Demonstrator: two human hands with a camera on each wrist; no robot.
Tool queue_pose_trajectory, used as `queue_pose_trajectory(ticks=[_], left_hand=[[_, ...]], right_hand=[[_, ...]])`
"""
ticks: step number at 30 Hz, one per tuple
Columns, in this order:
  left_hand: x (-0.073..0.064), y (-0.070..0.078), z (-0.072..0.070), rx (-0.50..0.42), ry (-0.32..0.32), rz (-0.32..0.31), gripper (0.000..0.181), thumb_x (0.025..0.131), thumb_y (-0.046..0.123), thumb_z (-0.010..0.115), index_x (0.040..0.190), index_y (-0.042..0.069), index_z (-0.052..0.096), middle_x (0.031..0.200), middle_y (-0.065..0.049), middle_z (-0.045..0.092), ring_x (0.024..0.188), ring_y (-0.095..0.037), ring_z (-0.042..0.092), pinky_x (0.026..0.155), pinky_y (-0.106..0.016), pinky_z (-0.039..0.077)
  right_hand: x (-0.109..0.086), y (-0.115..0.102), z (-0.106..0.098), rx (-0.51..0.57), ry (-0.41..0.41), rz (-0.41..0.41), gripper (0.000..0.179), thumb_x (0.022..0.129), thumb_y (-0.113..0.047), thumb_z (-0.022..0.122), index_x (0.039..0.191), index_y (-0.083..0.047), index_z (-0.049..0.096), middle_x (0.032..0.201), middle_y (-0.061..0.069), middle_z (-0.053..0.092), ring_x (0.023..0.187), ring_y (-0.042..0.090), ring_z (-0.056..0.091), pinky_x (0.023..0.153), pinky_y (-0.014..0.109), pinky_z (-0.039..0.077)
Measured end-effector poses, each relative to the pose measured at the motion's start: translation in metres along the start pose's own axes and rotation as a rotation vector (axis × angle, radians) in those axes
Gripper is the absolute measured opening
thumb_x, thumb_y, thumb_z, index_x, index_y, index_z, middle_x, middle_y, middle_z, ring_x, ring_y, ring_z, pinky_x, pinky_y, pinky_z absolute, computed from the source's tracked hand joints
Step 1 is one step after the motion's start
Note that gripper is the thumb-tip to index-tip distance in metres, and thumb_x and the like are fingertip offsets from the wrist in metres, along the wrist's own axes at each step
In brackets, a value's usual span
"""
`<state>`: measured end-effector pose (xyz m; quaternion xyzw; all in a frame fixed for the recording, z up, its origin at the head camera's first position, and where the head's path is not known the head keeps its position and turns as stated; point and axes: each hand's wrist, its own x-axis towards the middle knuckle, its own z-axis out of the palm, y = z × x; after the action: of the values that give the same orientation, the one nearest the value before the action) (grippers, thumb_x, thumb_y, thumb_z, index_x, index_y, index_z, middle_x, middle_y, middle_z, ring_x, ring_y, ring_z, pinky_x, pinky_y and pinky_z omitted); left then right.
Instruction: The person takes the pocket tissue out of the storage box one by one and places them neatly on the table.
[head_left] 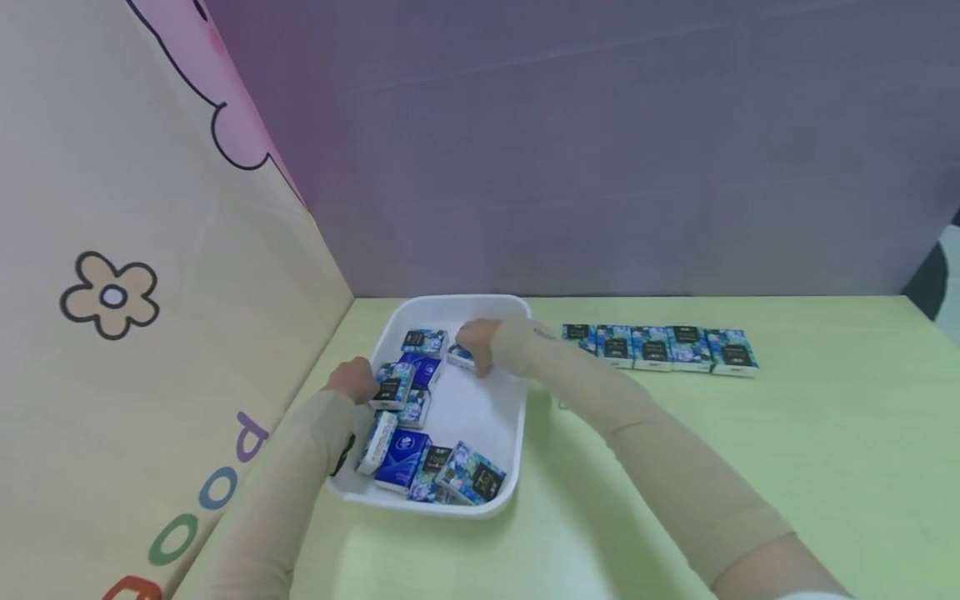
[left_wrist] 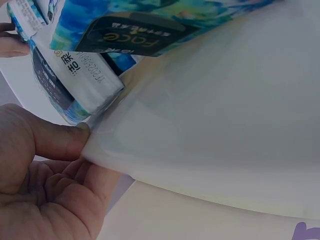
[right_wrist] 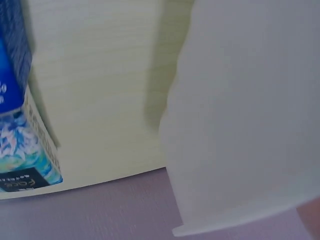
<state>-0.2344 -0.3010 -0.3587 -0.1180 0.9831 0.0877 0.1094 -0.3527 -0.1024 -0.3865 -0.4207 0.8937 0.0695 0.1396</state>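
Observation:
A white plastic bin (head_left: pixel 517 417) holds several small tissue packs, some blue floral with a dark label, others plain deep blue. My left hand (head_left: pixel 352 379) pinches the bin's left rim, and the left wrist view shows the thumb on top with the fingers curled beneath. Just inside that rim lies a floral tissue pack (left_wrist: pixel 150 32), above another pack turned on its side (left_wrist: pixel 82 75). My right hand (head_left: pixel 478 340) reaches over the right wall and grips a tissue pack (head_left: pixel 461 357) near the far end. The right wrist view has the bin wall (right_wrist: pixel 245 115) covering most of this hand.
To the right of the bin, several floral tissue packs (head_left: pixel 652 348) stand side by side in a row on the pale green table (head_left: pixel 787 467). A grey-purple curtain (head_left: pixel 600 167) borders the table's back, and a cream printed panel (head_left: pixel 187 333) rises on the left.

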Motion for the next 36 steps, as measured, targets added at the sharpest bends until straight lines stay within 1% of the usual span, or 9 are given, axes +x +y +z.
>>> queue_pose_trajectory(ticks=[6, 11, 17, 21, 27, 30, 36], left_hand=[[0.000, -0.001, 0.002, 0.002, -0.014, 0.007, 0.025, 0.078, 0.008, 0.052, 0.096, -0.009, 0.057, 0.085, -0.019, 0.062, 0.075, -0.027, 0.058, 0.070, -0.039, 0.049], [0.000, -0.002, 0.004, -0.008, -0.033, -0.003, 0.027, 0.080, 0.009, 0.052, 0.098, -0.009, 0.056, 0.087, -0.019, 0.061, 0.077, -0.028, 0.058, 0.072, -0.040, 0.049], [0.001, -0.002, 0.002, -0.003, -0.007, -0.008, 0.025, 0.080, 0.009, 0.053, 0.095, -0.010, 0.057, 0.084, -0.019, 0.062, 0.072, -0.026, 0.058, 0.065, -0.036, 0.048], [0.002, -0.001, 0.000, -0.003, 0.000, -0.009, 0.024, 0.080, 0.009, 0.053, 0.095, -0.009, 0.058, 0.084, -0.018, 0.062, 0.072, -0.026, 0.057, 0.064, -0.037, 0.048], [0.001, 0.001, -0.002, 0.001, -0.007, 0.003, 0.026, 0.079, 0.010, 0.053, 0.096, -0.009, 0.057, 0.085, -0.019, 0.062, 0.075, -0.027, 0.058, 0.070, -0.040, 0.049], [0.001, 0.001, -0.001, -0.006, -0.005, -0.005, 0.026, 0.079, 0.010, 0.053, 0.096, -0.009, 0.057, 0.085, -0.019, 0.062, 0.075, -0.028, 0.058, 0.070, -0.039, 0.049], [0.000, 0.000, 0.001, -0.013, -0.003, -0.013, 0.027, 0.080, 0.010, 0.053, 0.098, -0.010, 0.057, 0.086, -0.019, 0.062, 0.076, -0.028, 0.059, 0.071, -0.040, 0.049]], right_hand=[[-0.002, 0.002, 0.000, 0.018, 0.026, -0.010, 0.036, 0.066, -0.022, 0.074, 0.096, -0.010, 0.058, 0.085, -0.002, 0.056, 0.078, 0.013, 0.051, 0.073, 0.023, 0.046], [-0.002, 0.006, 0.003, 0.036, 0.061, -0.007, 0.035, 0.065, -0.023, 0.075, 0.093, -0.010, 0.059, 0.082, -0.003, 0.056, 0.074, 0.013, 0.050, 0.071, 0.023, 0.046], [-0.002, 0.010, 0.004, 0.015, 0.113, -0.011, 0.036, 0.064, -0.023, 0.074, 0.093, -0.009, 0.058, 0.083, -0.001, 0.055, 0.075, 0.014, 0.050, 0.072, 0.025, 0.046], [-0.004, 0.012, 0.004, 0.002, 0.110, -0.018, 0.038, 0.065, -0.025, 0.074, 0.095, -0.008, 0.058, 0.086, 0.000, 0.056, 0.077, 0.014, 0.050, 0.074, 0.026, 0.046], [-0.009, 0.014, 0.004, 0.015, 0.092, 0.025, 0.040, 0.067, -0.028, 0.075, 0.099, -0.010, 0.058, 0.089, -0.002, 0.056, 0.079, 0.012, 0.051, 0.075, 0.024, 0.045], [-0.010, 0.015, 0.004, -0.007, 0.099, 0.016, 0.039, 0.068, -0.028, 0.074, 0.098, -0.009, 0.058, 0.088, -0.002, 0.055, 0.078, 0.013, 0.050, 0.075, 0.025, 0.045], [-0.012, 0.016, 0.004, 0.006, 0.110, 0.017, 0.040, 0.068, -0.028, 0.075, 0.098, -0.009, 0.058, 0.087, -0.001, 0.056, 0.077, 0.013, 0.050, 0.075, 0.026, 0.045]])
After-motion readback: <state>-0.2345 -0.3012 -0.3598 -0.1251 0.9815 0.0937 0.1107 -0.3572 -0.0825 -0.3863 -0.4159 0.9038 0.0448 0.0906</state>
